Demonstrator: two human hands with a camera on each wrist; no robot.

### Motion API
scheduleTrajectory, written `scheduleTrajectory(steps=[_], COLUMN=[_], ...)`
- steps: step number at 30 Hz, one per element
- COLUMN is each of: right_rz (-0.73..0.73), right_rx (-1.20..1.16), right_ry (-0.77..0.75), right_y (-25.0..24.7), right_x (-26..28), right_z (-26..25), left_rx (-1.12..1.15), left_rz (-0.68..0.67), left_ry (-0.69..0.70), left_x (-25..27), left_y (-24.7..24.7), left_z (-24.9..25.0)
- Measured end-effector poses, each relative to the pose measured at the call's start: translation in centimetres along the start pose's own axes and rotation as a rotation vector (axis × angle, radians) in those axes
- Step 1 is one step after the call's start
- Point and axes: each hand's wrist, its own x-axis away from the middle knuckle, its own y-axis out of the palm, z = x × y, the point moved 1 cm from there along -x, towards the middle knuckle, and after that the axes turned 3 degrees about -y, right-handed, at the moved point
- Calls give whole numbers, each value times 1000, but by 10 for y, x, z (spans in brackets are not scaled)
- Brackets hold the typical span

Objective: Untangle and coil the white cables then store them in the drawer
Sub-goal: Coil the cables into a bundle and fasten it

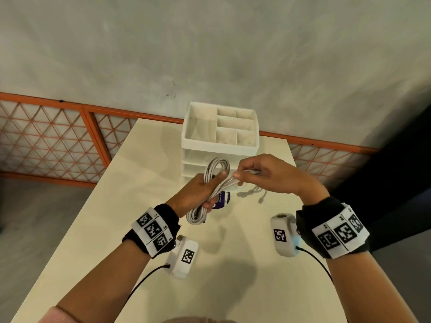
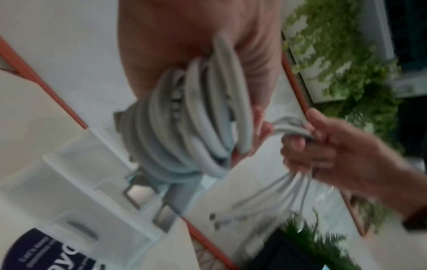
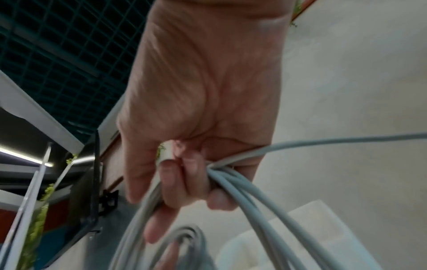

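While left hand [image 1: 198, 190] grips the coiled white cable bundle [image 1: 211, 183] above pale surface [image 1: 233, 276], right hand [image 1: 263, 176] pinches loose strands taut, prob. for wrapping; white plastic drawer unit [image 1: 221, 145] just behind.

This looks like an office or a similar indoor workspace. A cream table [image 1: 245, 287] stands at the centre of the frame against a plain grey wall [image 1: 210, 43], with orange-framed lattice panels [image 1: 46, 141] along its base. The wrist views show green foliage [image 2: 346, 64] at upper right, a dark grid ceiling [image 3: 57, 45] at upper left, and a strip light [image 3: 25, 157] at left.
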Motion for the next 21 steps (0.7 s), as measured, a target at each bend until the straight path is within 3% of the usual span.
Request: scheduleTrajectory(steps=[6,13,16,21], right_rz=[-1,91,71,206], right_rx=[49,-208,-208,-186], right_ry=[-61,-17,-14,63], right_y=[6,11,14,8], right_x=[-13,-26,-30,-29], right_z=[-8,0,0,9], left_rx=[90,6,-79,12], left_rz=[-61,-41,-29,-88], left_ry=[-112,-34,-39,-78], left_x=[1,5,4,5], left_y=[22,24,23,19], left_z=[-6,-6,-12,-8])
